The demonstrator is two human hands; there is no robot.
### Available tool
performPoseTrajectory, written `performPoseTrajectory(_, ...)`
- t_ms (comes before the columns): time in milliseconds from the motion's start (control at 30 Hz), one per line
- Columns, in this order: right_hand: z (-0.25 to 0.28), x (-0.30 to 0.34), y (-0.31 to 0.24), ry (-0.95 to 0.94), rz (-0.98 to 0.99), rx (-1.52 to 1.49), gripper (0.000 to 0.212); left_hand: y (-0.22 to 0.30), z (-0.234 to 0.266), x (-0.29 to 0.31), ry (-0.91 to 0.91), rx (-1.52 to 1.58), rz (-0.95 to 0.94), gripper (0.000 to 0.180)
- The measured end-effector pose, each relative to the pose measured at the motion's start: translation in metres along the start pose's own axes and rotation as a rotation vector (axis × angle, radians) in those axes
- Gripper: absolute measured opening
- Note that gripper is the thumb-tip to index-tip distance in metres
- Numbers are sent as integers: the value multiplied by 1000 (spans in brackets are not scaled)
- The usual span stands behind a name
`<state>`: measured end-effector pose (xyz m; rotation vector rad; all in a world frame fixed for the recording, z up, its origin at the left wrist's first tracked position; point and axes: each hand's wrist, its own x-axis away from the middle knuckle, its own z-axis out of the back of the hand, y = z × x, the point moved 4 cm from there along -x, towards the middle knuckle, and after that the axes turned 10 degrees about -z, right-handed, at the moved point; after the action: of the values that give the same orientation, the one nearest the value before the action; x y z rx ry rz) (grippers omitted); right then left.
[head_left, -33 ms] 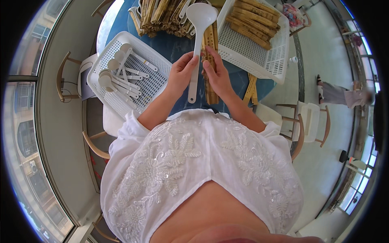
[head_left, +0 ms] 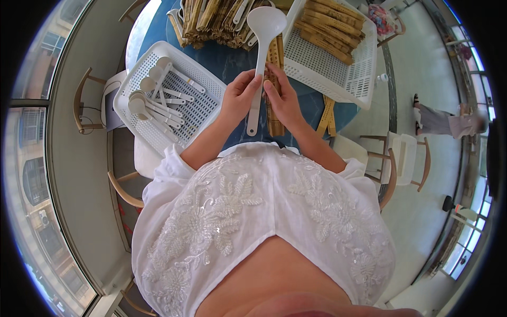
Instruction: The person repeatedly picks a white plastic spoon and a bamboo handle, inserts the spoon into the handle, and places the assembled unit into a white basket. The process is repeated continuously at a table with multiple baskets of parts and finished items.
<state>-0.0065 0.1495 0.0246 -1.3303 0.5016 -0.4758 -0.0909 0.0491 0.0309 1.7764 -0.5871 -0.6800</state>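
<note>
A white ladle (head_left: 266, 26) stands above the blue table, its round bowl pointing away from me and its holed handle end toward my chest. My left hand (head_left: 240, 95) is closed round the handle, thumb along it. From the other side my right hand (head_left: 283, 98) has its curved fingers and thumb at the same handle; part of that contact is hidden. Directly beneath the right hand is a brown patterned strip (head_left: 275, 127), lying lengthwise on the table.
On the left, a white perforated basket (head_left: 203, 79) contains several white ladles. A heap of brown bundles (head_left: 211, 21) and pale handles lies at the back. Brown strips fill part of another white basket (head_left: 364, 79) on the right. Chairs flank the table; a person (head_left: 443, 119) stands further right.
The ladle has shifted slightly to the right and toward me, and my left hand has moved with it. My right hand has barely moved.
</note>
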Motion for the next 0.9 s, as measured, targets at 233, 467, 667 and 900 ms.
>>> performPoseTrajectory(233,-1,17,16,-135,30,-287,25,17,-12,14,-294,-485,-427,18)
performPoseTrajectory(467,8,27,15,-101,186,-126,25,12,-12,20,-395,-467,-415,22)
performPoseTrajectory(667,11,27,17,-158,118,-134,23,-12,4,11,-239,207,85,38)
performPoseTrajectory(900,2,18,21,-269,-135,-271,29,-12,7,-10,-308,-145,85,60)
